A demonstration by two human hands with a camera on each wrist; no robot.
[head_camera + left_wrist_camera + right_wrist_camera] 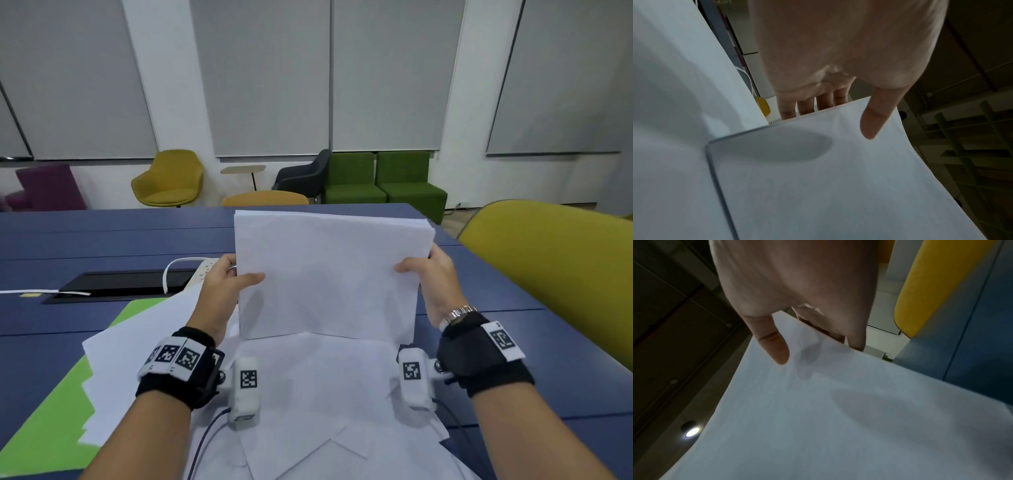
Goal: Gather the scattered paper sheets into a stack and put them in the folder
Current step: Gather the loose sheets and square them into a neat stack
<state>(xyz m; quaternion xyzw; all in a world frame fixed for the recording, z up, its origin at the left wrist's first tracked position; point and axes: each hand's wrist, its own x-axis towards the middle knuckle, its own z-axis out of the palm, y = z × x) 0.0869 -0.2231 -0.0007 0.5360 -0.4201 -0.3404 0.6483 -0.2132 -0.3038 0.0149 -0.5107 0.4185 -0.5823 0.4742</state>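
A stack of white paper sheets [329, 274] stands upright on its lower edge, held between both hands above the blue table [102, 236]. My left hand [229, 281] grips the stack's left edge, thumb on the front [873, 118] and fingers behind. My right hand [424, 274] grips the right edge the same way, thumb [774, 347] in front. More loose white sheets [308, 394] lie fanned out flat under the stack. A green folder [48, 421] lies under those sheets at the left, mostly covered.
A white power strip with cable [202, 270] lies beside a black cable slot [120, 281] behind my left hand. A yellow chair back [555, 270] rises at the right table edge. Chairs and green sofas [380, 181] stand by the far wall.
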